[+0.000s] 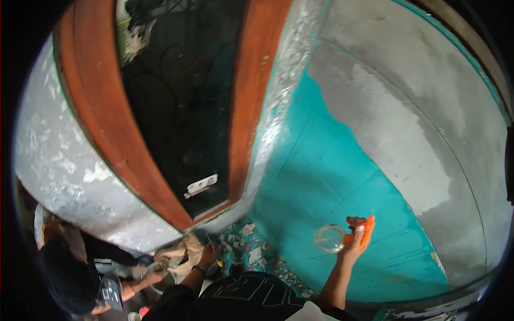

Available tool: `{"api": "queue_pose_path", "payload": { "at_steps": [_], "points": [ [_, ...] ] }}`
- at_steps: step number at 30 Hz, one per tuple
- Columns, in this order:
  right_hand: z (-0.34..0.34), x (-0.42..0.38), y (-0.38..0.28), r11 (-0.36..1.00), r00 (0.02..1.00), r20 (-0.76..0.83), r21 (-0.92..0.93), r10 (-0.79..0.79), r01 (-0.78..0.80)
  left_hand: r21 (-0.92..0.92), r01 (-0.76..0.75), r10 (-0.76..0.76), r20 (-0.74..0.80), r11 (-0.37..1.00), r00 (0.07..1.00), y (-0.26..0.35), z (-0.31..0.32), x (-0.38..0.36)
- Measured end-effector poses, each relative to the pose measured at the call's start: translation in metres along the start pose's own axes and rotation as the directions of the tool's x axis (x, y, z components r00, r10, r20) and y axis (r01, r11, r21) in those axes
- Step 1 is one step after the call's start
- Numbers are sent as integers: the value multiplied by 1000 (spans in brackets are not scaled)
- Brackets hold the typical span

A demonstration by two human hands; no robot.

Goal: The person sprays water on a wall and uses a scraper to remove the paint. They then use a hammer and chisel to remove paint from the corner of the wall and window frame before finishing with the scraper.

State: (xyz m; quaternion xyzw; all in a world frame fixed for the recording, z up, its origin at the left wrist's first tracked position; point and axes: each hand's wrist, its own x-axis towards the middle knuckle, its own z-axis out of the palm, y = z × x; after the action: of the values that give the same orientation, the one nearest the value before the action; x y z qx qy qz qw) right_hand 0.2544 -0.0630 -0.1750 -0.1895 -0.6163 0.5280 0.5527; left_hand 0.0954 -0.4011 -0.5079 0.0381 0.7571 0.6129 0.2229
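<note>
At lower right, the right hand (354,242) is closed around the orange spray head of a clear, round-bodied bottle (329,238), whose body sticks out left of the fingers. The left hand (208,257), lower left of centre, grips a slim tool (219,260), partly yellow. The shirt's (251,290) outlined lettering is unreadable.

A bright orange nozzle tops a clear spray bottle (330,238) against a turquoise wall (300,176), its upper area patched in mottled pale and dark grey. Reddish-brown wood frames (96,96) dark glass (182,107) bearing a white sticker (202,184) near its bottom edge; white outlines pattern a black shirt (251,291).
</note>
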Motion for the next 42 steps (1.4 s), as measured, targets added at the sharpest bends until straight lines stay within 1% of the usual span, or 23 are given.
{"api": "queue_pose_path", "payload": {
  "at_steps": [2,3,4,6,7,8,10,12,15,16,18,20,21,22,24,26,28,30,32,35,38,39,42],
  "points": [
    [-5,-3,-1,997,996,76,-54,51,-47,105,34,-28,-64,994,998,-59,-10,-4],
    [-6,-3,2,997,993,110,-63,44,-37,215,126,-103,-114,968,988,-89,-13,-4],
    [-4,-3,2,997,990,137,-70,30,-21,210,140,-113,-137,968,984,-116,-18,-5],
    [18,-2,-10,996,995,96,-87,6,3,542,206,-216,-45,815,975,-140,-28,-7],
    [22,0,-10,998,993,112,-56,-23,29,582,215,-290,37,784,956,-141,-35,-10],
    [23,1,-11,998,991,121,-29,-56,60,585,209,-286,40,784,958,-142,-39,-15],
    [23,5,-11,994,965,256,-80,-54,77,688,11,-214,211,725,954,-143,-47,-14],
    [32,7,-16,999,965,264,-38,-9,20,729,12,-316,282,685,906,-134,-50,-13],
    [57,9,-25,996,988,139,56,-75,67,778,14,-367,281,629,887,-141,-49,-10],
    [58,13,-21,992,975,196,93,-104,88,807,15,-408,283,591,868,-142,-46,-6],
    [61,19,-16,984,957,249,125,-152,124,826,-41,-368,295,563,882,-135,-45,-10],
    [63,22,-17,995,957,285,91,-62,38,818,-109,-380,375,565,846,-135,-45,-7],
    [66,25,-24,998,969,242,55,-46,34,810,-128,-363,389,572,847,-131,-41,-6],
    [72,28,-27,997,970,236,50,-62,52,829,-109,-400,375,548,837,-127,-41,-8],
    [85,35,-33,967,970,139,188,-200,173,845,-114,-421,372,522,827,-113,-41,-9],
    [85,40,-34,963,964,155,194,-217,186,877,-32,-509,307,479,804,-97,-40,-9],
    [82,45,-33,989,951,284,116,-121,91,846,-61,-491,365,529,791,-114,-43,2],
    [89,50,-42,993,957,270,87,-104,84,818,-76,-490,413,570,768,-119,-47,3],
    [103,60,-51,958,948,185,169,-261,231,839,-79,-497,392,538,774,-122,-44,6],
    [109,72,-62,961,931,250,143,-266,236,847,-84,-498,385,525,777,-122,-41,7],
    [114,84,-74,963,937,226,99,-267,251,848,-84,-496,383,523,779,-121,-38,6],
    [119,87,-81,935,916,192,105,-352,338,848,-81,-498,382,524,779,-121,-39,6],
    [127,101,-91,896,874,218,205,-435,395,849,-80,-499,380,522,779,-119,-38,6]
  ]
}}
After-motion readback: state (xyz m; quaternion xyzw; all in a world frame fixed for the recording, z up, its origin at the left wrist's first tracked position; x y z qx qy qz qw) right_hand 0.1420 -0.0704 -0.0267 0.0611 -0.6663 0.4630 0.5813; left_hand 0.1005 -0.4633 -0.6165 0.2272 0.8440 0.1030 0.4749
